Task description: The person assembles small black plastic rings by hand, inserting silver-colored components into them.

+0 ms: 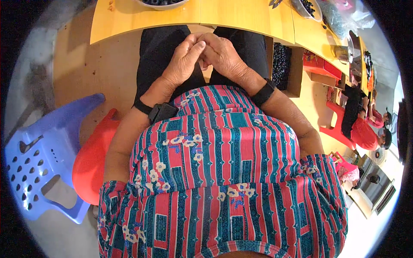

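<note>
My left hand and my right hand are clasped together above my lap, just below the near edge of the yellow table. The fingers of both are closed and folded against each other, with the left thumb lying over the top. No object shows in either hand, though the inner fingers are partly hidden. Closest to them on the table is a white bowl of dark small parts, cut off by the upper rim.
To the right, a box of black parts stands beneath the table, near a red crate. Another bowl and a metal cup are on the tabletop. Blue and red plastic chairs stand left. Other people sit far right.
</note>
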`<state>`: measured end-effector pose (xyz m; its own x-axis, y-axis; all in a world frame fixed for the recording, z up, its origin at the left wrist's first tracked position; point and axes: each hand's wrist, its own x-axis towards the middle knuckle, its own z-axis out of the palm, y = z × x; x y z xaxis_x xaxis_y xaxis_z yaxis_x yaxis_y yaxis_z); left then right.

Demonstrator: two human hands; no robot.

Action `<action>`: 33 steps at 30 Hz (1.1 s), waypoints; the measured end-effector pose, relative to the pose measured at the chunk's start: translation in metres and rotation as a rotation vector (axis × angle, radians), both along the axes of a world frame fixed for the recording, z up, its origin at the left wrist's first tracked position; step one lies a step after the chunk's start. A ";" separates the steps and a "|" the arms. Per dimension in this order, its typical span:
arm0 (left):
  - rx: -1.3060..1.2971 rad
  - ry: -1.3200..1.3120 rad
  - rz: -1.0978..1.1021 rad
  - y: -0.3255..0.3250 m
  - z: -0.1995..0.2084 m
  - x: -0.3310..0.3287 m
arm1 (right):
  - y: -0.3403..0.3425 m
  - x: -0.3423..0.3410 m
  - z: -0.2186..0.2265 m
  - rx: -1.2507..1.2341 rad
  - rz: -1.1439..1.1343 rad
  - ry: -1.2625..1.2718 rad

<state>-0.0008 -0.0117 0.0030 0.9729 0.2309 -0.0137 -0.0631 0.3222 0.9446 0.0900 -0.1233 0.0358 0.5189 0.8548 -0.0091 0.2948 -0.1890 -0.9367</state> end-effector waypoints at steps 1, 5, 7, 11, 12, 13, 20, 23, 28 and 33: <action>0.002 -0.002 -0.001 0.000 0.001 0.000 | 0.001 0.000 0.001 -0.015 -0.001 0.013; -0.020 0.029 0.049 -0.003 0.001 0.001 | 0.000 0.000 -0.001 -0.043 -0.002 0.054; -0.022 0.039 0.058 -0.003 0.001 0.001 | 0.002 0.001 0.001 -0.038 0.003 0.028; -0.085 0.061 0.061 -0.001 0.001 0.002 | 0.004 0.000 0.002 -0.046 -0.002 0.032; -0.042 0.054 0.057 -0.001 0.000 0.001 | 0.004 0.001 0.002 -0.049 0.002 0.034; -0.042 0.053 0.059 0.000 0.002 0.002 | 0.005 0.003 0.002 -0.081 0.009 0.021; -0.307 -0.051 0.028 0.004 0.026 -0.004 | -0.002 0.022 0.017 0.209 0.147 1.038; -0.020 -0.152 0.099 0.007 0.015 0.001 | -0.009 0.025 0.013 0.227 0.175 1.147; 0.093 -0.112 0.126 0.008 0.015 0.000 | -0.015 0.027 0.010 0.217 0.181 1.215; 0.100 -0.080 0.128 0.007 0.010 0.001 | -0.017 0.032 0.008 0.194 0.198 1.217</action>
<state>0.0002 -0.0043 0.0125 0.9327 0.3488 0.0912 -0.1733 0.2117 0.9618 0.1217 -0.1402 0.0434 0.1241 0.9583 -0.2575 -0.7749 -0.0685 -0.6284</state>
